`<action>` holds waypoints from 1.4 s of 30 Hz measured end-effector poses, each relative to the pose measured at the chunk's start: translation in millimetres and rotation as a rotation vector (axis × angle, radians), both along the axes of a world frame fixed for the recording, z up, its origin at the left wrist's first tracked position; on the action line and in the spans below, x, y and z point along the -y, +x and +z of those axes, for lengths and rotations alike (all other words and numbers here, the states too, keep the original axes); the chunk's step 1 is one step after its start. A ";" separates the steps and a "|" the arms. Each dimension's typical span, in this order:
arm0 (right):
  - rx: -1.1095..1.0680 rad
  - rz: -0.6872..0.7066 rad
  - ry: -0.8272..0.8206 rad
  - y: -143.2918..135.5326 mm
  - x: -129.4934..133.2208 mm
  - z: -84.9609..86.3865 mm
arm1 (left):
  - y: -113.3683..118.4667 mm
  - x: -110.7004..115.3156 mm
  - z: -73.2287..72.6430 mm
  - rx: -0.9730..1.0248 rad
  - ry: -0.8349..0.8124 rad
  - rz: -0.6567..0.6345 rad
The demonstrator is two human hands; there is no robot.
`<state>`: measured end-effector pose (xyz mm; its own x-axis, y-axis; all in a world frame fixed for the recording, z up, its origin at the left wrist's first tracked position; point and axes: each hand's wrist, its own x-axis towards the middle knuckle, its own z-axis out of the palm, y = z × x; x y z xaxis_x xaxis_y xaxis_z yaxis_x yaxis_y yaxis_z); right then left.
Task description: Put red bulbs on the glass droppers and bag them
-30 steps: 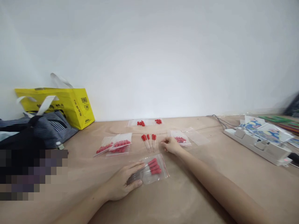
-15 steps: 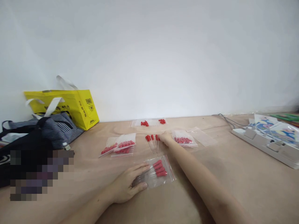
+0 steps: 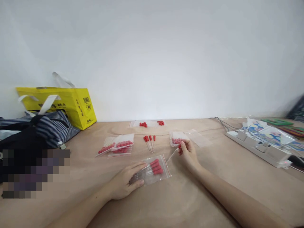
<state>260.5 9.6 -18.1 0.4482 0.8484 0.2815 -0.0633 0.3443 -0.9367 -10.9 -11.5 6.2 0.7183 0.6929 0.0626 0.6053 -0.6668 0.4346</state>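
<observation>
My left hand point(image 3: 129, 180) grips the left end of a clear zip-lock bag point(image 3: 150, 181) on the table, thumb along its lower edge. Inside the bag lie several droppers with red rubber bulbs point(image 3: 156, 167). To the right, my right hand point(image 3: 189, 154) pinches one dropper point(image 3: 173, 154) by its red bulb. Its thin clear tube slants down-left toward the bag's open end; whether the tip is inside I cannot tell. Beyond the bag, several loose droppers point(image 3: 151, 144) lie fanned out, bulbs pointing away from me.
Filled zip-lock bags lie at left point(image 3: 121, 146) and right point(image 3: 178, 138), with a flat clear bag point(image 3: 198, 138) beside the latter. More red-bulbed droppers point(image 3: 143, 124) lie near the wall. A yellow bag point(image 3: 83, 107) stands left; a white power strip point(image 3: 257, 148) lies right.
My right hand has taken one dropper from the loose group and brought it back toward the bag's opening. My left hand stays on the bag. The view has shifted slightly right.
</observation>
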 end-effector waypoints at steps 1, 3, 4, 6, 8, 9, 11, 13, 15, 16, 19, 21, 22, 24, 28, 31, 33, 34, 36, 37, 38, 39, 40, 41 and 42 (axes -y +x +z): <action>-0.031 -0.004 -0.014 -1.9 2.2 -2.8 | -0.1 -0.1 -0.1 0.002 0.010 0.000; -0.082 -0.006 -0.038 -7.5 4.2 -6.3 | -0.2 0.1 -0.1 0.009 0.026 0.000; -0.101 -0.001 -0.051 -10.5 4.6 -7.2 | -0.2 0.3 0.1 0.008 0.027 0.001; -0.130 0.020 -0.075 -16.3 5.6 -8.0 | -0.1 0.7 0.5 -0.004 0.019 0.004; -0.157 0.049 -0.094 -20.9 7.5 -8.2 | 0.1 0.9 0.7 -0.019 0.011 0.010; -0.173 0.065 -0.103 -22.8 8.8 -8.1 | 0.2 0.8 0.6 -0.025 0.007 0.014; -0.212 0.105 -0.126 -25.7 11.5 -7.4 | 0.5 0.6 0.5 -0.034 0.002 0.028; -0.256 0.146 -0.166 -27.9 14.4 -6.2 | 0.7 0.4 0.5 -0.043 -0.003 0.035; -0.280 0.194 -0.208 -29.7 17.3 -5.0 | 1.0 0.7 1.0 -0.043 -0.002 0.031; -0.270 0.228 -0.224 -30.4 18.7 -4.6 | 1.1 0.9 1.4 -0.041 -0.002 0.028; -0.146 0.376 -0.249 -31.4 22.9 -3.6 | 1.2 1.3 2.2 -0.040 -0.009 0.027; -0.014 0.481 -0.265 -31.0 24.9 -2.9 | 1.0 0.9 1.9 -0.039 -0.014 0.030; 0.050 0.523 -0.282 -30.6 25.5 -2.4 | 0.8 0.6 1.4 -0.034 -0.012 0.031; 0.159 0.592 -0.324 -29.8 25.8 -1.3 | 0.4 -0.2 0.2 -0.014 -0.004 0.023; 0.278 0.631 -0.342 -32.2 23.8 -1.0 | 0.3 -0.7 -0.5 0.015 0.012 0.016; 0.287 0.547 -0.298 -36.8 21.6 -2.9 | 0.7 0.1 0.8 0.013 0.012 0.020; 0.296 0.526 -0.232 -38.1 20.6 -3.9 | 0.9 0.2 1.4 0.023 0.024 0.010; 0.313 0.540 -0.206 -37.7 20.2 -4.0 | 0.9 0.1 1.5 0.027 0.030 0.007; 0.358 0.599 -0.193 -34.9 19.6 -4.0 | 0.8 -0.3 1.1 0.023 0.035 0.009; 0.375 0.629 -0.199 -33.2 19.1 -3.9 | 0.7 -0.6 0.8 0.017 0.037 0.009; 0.387 0.654 -0.206 -31.8 18.6 -4.0 | 0.6 -0.8 0.6 0.010 0.040 0.008; 0.395 0.667 -0.215 -30.9 18.0 -4.2 | 0.5 -0.9 0.5 0.002 0.042 0.004; 0.402 0.664 -0.229 -30.7 17.4 -4.5 | 0.5 -0.8 0.6 -0.005 0.044 0.000; 0.413 0.638 -0.240 -31.3 16.9 -4.8 | 0.4 -0.7 1.0 -0.010 0.044 -0.004; 0.429 0.590 -0.242 -32.4 16.6 -5.1 | 0.4 -0.5 1.5 -0.013 0.041 -0.006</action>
